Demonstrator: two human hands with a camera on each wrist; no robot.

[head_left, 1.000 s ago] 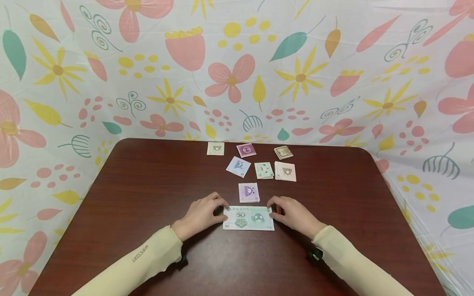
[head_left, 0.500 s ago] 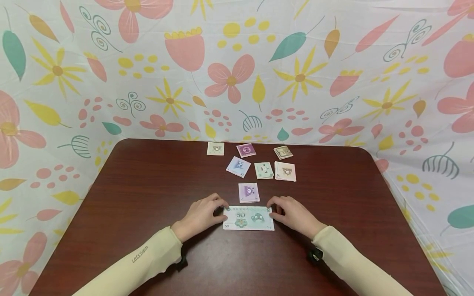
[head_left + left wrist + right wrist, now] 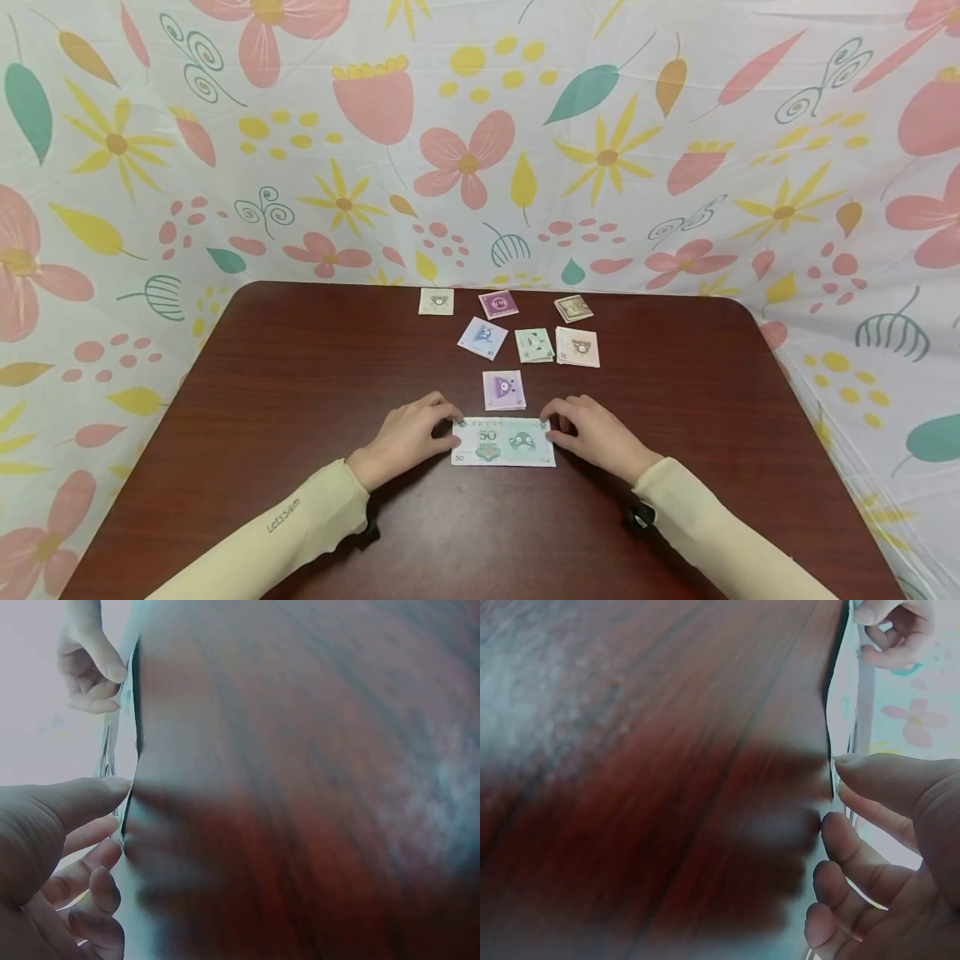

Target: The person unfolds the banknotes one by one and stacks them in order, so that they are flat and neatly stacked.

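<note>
A pale green play banknote (image 3: 504, 442) marked 50 lies face up near the middle of the table in the head view. The left hand (image 3: 407, 433) holds its left end, index finger at the upper corner and thumb at the side edge. At the opposite end, the right hand (image 3: 600, 433) holds it in a mirrored way. From the left wrist view, the left thumb (image 3: 94, 796) touches the note's edge, which rises slightly off the table. The right thumb (image 3: 889, 776) meets the edge likewise in the right wrist view. Just beyond the note sits a folded purple note (image 3: 504, 390).
Farther back lie folded notes: a blue one (image 3: 483, 338), a green one (image 3: 534, 345), a pink one (image 3: 577, 347), a cream one (image 3: 437, 301), a magenta one (image 3: 498, 304) and a brown one (image 3: 574, 308). A floral cloth (image 3: 465, 167) hangs behind the dark wooden table (image 3: 300, 358).
</note>
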